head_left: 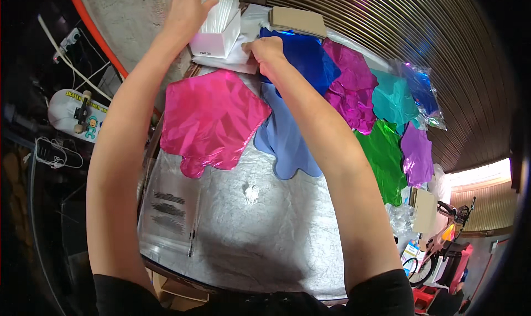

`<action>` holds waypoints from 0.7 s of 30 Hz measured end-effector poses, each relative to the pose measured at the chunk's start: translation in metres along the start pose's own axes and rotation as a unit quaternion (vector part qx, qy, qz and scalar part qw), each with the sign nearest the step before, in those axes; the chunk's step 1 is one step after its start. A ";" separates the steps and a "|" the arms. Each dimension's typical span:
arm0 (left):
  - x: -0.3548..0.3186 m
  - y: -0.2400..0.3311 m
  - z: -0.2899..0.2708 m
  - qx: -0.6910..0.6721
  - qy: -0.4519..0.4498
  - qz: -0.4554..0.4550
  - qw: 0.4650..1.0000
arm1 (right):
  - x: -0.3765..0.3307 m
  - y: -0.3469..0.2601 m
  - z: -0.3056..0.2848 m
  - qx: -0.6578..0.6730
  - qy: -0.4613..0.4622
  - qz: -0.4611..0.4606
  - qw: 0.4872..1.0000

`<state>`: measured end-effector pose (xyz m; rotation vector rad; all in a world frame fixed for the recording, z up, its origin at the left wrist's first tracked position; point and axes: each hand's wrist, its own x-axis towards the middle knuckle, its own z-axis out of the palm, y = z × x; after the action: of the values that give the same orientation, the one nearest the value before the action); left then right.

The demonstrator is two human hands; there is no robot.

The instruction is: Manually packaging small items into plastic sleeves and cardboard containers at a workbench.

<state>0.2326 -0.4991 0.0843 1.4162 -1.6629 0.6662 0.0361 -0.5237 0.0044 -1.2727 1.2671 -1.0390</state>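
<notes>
A silver-covered surface (260,227) carries foil balloons (213,119) along its far edge. The left hand (188,9) grips white straws in a white box (218,31); the right hand (265,50) pinches a clear bag (235,59).

White box (217,35): rectangular, open-topped, at table's far edge, small label on its front face. Clear bag (172,212): flat, near left corner, dark print block. Clear wrapper (425,95): crinkled, far right, holds blue foil.

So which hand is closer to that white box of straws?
Left. The left hand rests on the white box and its straws; the right hand lies just beside it, on white sheets by the blue foil balloon.
</notes>
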 end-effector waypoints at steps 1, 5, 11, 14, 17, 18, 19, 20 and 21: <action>-0.001 0.013 -0.011 -0.022 -0.049 0.012 0.998 | 0.002 0.004 -0.006 0.004 0.006 -0.019 1.000; -0.021 0.022 -0.044 -0.027 -0.203 0.054 0.977 | -0.004 -0.005 -0.008 0.000 -0.026 0.016 1.000; -0.037 0.023 -0.050 0.030 -0.301 0.039 0.952 | 0.014 0.012 0.004 0.065 -0.005 0.018 0.998; -0.031 0.020 -0.046 -0.005 -0.278 0.050 0.959 | 0.014 0.013 -0.001 0.010 -0.013 -0.029 0.999; -0.025 0.021 -0.045 -0.021 -0.256 0.061 0.964 | 0.016 0.007 -0.026 0.095 0.022 -0.067 0.993; -0.023 0.023 -0.044 -0.019 -0.248 0.068 0.966 | 0.016 0.005 -0.039 0.093 0.024 -0.069 0.993; -0.024 0.022 -0.044 -0.015 -0.241 0.072 0.968 | 0.009 -0.001 -0.053 0.095 0.018 -0.078 0.992; -0.024 0.022 -0.043 -0.017 -0.238 0.071 0.968 | -0.001 -0.010 -0.067 0.097 0.013 -0.089 0.991; -0.027 0.020 -0.043 0.000 -0.251 0.064 0.966 | -0.015 -0.021 -0.077 0.095 0.010 -0.090 0.991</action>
<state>0.2249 -0.4457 0.0857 1.5740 -2.1584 0.3906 -0.0385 -0.5165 0.0346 -1.2486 1.0551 -1.2728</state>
